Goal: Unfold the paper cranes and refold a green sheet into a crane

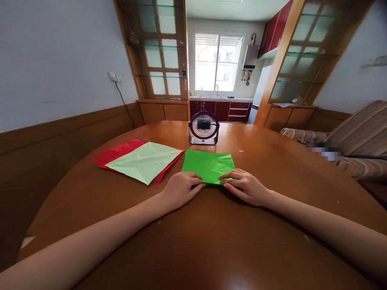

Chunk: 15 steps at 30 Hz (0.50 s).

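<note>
A bright green sheet of paper (208, 164) lies flat on the round wooden table (211, 241) in front of me. My left hand (181, 188) rests with curled fingers on the sheet's near left corner. My right hand (246, 186) lies flatter, its fingertips pressing the near edge right of the middle. Both hands touch the paper, neither lifts it. To the left lies a pale green creased sheet (145, 161) on top of a red sheet (116, 153).
A small purple desk fan (203, 127) stands just behind the green sheet. A striped sofa (356, 137) is at the right, a wood-panelled wall at the left. A kitchen with a window (217, 62) opens beyond the table.
</note>
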### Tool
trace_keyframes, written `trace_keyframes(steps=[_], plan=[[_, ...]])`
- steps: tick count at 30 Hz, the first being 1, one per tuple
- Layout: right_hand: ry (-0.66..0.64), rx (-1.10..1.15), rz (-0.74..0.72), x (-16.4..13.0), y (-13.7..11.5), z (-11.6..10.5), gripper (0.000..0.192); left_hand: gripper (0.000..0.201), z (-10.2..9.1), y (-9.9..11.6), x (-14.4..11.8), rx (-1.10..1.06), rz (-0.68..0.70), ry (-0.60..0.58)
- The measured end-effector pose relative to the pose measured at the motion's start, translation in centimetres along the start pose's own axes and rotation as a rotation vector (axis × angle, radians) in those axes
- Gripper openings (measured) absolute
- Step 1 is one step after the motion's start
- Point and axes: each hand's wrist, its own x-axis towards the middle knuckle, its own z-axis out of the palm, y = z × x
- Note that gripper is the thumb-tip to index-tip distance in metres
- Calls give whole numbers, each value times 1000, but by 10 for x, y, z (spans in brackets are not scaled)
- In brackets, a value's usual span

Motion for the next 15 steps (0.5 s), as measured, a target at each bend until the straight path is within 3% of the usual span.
trace_keyframes(steps=[7,15], plan=[[116,21,77,0,2,3,27,29,-3,-3,0,-102,-115,75],[244,117,270,-2,11,6,25,28,-4,-20,8,-538,-346,174]])
